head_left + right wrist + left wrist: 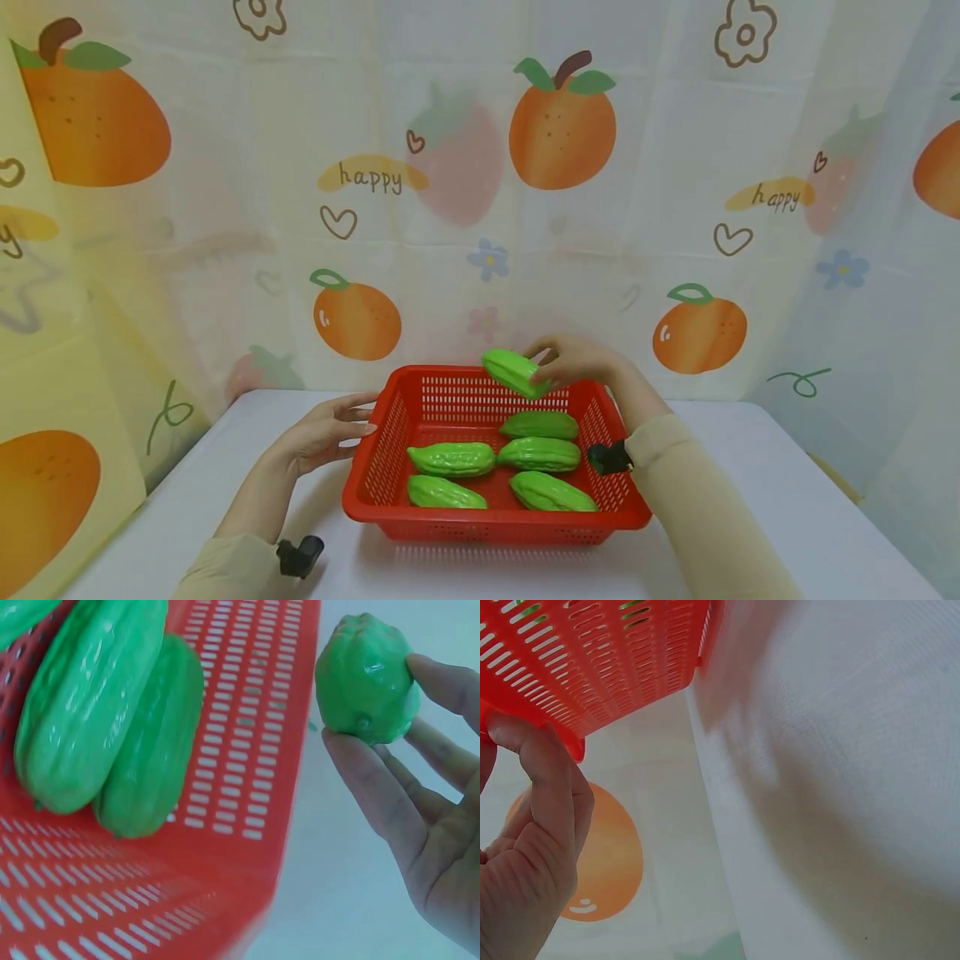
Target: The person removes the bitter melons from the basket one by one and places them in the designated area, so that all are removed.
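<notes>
A red plastic basket (495, 517) with slotted walls stands on the table, several glossy green bitter melons (453, 458) lying in it. Above its far rim, my right hand (576, 360) pinches another bitter melon (513, 372) by one end, clear of the basket. In the right wrist view, thumb and fingers close around this raised bitter melon (366, 679), seen end-on. My left hand (324, 432) is at the basket's left rim; in the left wrist view its bent fingers (547, 769) grip the rim, with part of the hand cut off by the frame.
The white-covered table (750, 500) extends on both sides of the basket. Behind it hangs a cloth printed with oranges (562, 133), which also covers the sides. A small black device (300, 557) sits at the left wrist, another (609, 457) at the right.
</notes>
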Available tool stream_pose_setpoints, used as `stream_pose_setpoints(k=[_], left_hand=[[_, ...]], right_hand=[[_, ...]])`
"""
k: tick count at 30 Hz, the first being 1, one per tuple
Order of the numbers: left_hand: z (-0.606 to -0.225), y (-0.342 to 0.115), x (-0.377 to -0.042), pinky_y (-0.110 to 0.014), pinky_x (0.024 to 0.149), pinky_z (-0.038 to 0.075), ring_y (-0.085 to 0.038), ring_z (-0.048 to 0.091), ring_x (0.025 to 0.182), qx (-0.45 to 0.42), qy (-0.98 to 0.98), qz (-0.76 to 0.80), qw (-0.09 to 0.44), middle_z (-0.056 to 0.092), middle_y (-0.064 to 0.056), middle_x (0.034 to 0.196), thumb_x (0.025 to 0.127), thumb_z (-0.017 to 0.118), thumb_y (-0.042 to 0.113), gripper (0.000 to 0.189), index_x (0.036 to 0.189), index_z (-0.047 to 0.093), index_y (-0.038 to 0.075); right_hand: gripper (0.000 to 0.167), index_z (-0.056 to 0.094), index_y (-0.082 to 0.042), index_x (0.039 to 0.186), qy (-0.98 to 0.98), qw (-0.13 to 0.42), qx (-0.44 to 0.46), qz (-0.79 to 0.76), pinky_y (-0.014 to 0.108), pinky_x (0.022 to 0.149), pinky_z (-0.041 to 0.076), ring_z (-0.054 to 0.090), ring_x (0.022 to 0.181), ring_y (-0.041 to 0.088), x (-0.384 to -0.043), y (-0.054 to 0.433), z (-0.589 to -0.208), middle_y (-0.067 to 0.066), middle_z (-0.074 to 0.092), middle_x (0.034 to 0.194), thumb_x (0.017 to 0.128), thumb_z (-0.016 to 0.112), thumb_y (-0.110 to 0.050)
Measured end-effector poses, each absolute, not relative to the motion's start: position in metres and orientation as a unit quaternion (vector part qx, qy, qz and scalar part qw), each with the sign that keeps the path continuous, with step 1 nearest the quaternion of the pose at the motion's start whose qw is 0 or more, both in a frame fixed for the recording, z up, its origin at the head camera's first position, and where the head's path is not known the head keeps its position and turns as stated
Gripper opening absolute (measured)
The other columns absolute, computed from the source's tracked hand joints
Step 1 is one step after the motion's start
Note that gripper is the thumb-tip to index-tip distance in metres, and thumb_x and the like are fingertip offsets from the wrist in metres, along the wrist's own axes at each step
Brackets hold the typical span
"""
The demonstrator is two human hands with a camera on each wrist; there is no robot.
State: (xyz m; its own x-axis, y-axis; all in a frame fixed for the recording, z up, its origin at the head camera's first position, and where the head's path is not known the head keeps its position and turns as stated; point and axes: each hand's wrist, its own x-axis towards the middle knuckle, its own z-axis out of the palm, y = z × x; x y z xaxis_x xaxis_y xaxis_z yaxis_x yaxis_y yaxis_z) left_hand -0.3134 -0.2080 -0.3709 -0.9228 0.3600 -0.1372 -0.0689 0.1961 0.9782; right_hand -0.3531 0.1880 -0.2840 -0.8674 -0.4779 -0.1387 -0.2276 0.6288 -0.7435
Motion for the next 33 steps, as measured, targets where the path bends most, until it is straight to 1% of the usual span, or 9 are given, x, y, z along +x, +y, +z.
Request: stream_pose_setpoints(k=[2,5,7,13,19,27,33], left_hand=[[-0.371,-0.208,-0.313,-0.045,0.096,0.056,-0.017,0.064,0.108,0.094,0.754,0.628,0.171,0.039,-0.028,0.151,0.094,0.065,0.02,0.074,0.155,0.027,0.006],[-0.371,-0.207,-0.314,-0.045,0.096,0.055,-0.018,0.063,0.11,0.092,0.755,0.626,0.172,0.039,-0.028,0.152,0.094,0.065,0.02,0.074,0.155,0.027,0.007],[-0.371,-0.207,-0.314,-0.046,0.097,0.055,-0.018,0.063,0.11,0.088,0.755,0.627,0.171,0.039,-0.027,0.152,0.093,0.066,0.021,0.074,0.155,0.028,0.007],[-0.371,-0.207,-0.314,-0.046,0.097,0.055,-0.018,0.063,0.11,0.09,0.756,0.626,0.17,0.04,-0.027,0.151,0.093,0.066,0.021,0.073,0.154,0.029,0.007],[-0.371,-0.208,-0.315,-0.047,0.097,0.055,-0.018,0.064,0.109,0.085,0.759,0.623,0.169,0.04,-0.027,0.151,0.092,0.067,0.021,0.074,0.154,0.029,0.007],[-0.371,-0.208,-0.314,-0.044,0.095,0.056,-0.018,0.064,0.108,0.096,0.757,0.624,0.17,0.04,-0.027,0.15,0.093,0.066,0.02,0.073,0.154,0.028,0.006],[-0.37,-0.209,-0.313,-0.041,0.094,0.056,-0.017,0.063,0.107,0.106,0.753,0.625,0.175,0.04,-0.027,0.15,0.094,0.065,0.018,0.073,0.154,0.027,0.005]], right_hand=[[0.049,0.052,-0.006,0.138,0.891,0.156,-0.191,-0.381,0.037,0.09,0.058,0.067,0.112,0.026,-0.352,0.194,-0.283,0.026,0.054,0.14,0.092,0.067,-0.017],[0.051,0.051,-0.007,0.139,0.893,0.147,-0.185,-0.383,0.039,0.093,0.057,0.066,0.114,0.028,-0.351,0.203,-0.28,0.024,0.055,0.139,0.092,0.067,-0.018],[0.051,0.051,-0.007,0.138,0.894,0.137,-0.182,-0.386,0.04,0.093,0.057,0.066,0.114,0.027,-0.35,0.21,-0.28,0.023,0.058,0.136,0.092,0.067,-0.02],[0.051,0.05,-0.005,0.138,0.892,0.119,-0.187,-0.395,0.037,0.09,0.057,0.068,0.105,0.022,-0.349,0.234,-0.279,0.023,0.062,0.129,0.092,0.067,-0.021],[0.054,0.047,-0.004,0.14,0.885,0.114,-0.176,-0.416,0.036,0.09,0.057,0.066,0.104,0.019,-0.342,0.255,-0.277,0.022,0.062,0.127,0.093,0.066,-0.02],[0.055,0.045,-0.002,0.141,0.877,0.112,-0.16,-0.44,0.039,0.092,0.057,0.065,0.102,0.017,-0.331,0.281,-0.278,0.019,0.063,0.122,0.093,0.064,-0.02],[0.059,0.042,0.001,0.143,0.881,0.104,-0.136,-0.442,0.04,0.094,0.057,0.066,0.101,0.017,-0.321,0.298,-0.28,0.021,0.06,0.124,0.094,0.064,-0.022]])
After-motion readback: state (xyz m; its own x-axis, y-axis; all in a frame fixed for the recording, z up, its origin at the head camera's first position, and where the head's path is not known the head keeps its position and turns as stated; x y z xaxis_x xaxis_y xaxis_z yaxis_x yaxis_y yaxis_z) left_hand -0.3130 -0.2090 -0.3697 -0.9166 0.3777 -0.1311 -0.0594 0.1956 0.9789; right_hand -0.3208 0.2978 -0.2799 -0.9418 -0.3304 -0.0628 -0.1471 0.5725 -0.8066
